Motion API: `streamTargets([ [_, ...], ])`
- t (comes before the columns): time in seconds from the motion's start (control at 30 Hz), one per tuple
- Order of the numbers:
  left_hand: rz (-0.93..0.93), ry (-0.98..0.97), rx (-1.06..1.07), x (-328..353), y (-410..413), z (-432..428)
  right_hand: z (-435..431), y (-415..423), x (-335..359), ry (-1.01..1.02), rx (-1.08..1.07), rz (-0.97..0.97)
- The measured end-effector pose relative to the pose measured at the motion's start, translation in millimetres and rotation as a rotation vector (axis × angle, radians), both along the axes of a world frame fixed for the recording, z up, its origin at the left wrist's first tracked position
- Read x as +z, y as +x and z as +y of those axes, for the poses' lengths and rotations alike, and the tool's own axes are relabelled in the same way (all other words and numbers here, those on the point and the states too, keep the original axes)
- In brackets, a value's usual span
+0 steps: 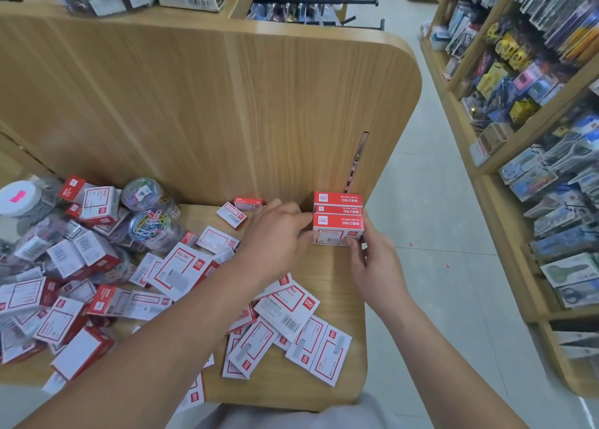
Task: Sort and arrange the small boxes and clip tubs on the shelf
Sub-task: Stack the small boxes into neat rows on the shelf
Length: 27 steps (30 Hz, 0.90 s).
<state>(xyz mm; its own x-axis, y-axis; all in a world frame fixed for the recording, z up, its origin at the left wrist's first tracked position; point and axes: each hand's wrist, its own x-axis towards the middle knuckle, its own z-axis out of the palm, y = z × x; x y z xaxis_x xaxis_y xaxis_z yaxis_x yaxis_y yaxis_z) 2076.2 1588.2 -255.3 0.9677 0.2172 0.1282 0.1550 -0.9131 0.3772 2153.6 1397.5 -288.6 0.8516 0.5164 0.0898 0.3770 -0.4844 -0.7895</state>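
Just now both hands grip the front box [337, 226] of a small red-and-white stack [337, 202] that stands in the back right corner of the shelf [291, 386], against the wooden panel [259, 104]. The left hand [278, 234] pinches its left end and the right hand [372, 263] curls round its lower right corner. To the left, loose boxes [181, 273] lie scattered, with clip tubs [150, 223] among them.

One head-worn camera (wide-angle, edges bowed) looks forward and steeply down, close over the shelf [288, 388], with the aisle floor [437, 202] at right.
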Motion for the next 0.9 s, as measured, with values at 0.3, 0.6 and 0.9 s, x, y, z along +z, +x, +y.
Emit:
streamTargets([
  [0.3,-0.100,-0.069,0.076,26.0,-87.6,-4.1,-29.4,-24.0,21.4,0.125,-0.244,0.295],
  [0.6,0.341,0.283,0.050,23.0,-109.7,-55.3,-15.2,-75.4,26.1,0.045,-0.121,0.367],
  [0.9,0.270,0.109,0.018,30.1,-102.1,-37.4,-17.4,-91.0,24.4,0.063,-0.043,0.503],
])
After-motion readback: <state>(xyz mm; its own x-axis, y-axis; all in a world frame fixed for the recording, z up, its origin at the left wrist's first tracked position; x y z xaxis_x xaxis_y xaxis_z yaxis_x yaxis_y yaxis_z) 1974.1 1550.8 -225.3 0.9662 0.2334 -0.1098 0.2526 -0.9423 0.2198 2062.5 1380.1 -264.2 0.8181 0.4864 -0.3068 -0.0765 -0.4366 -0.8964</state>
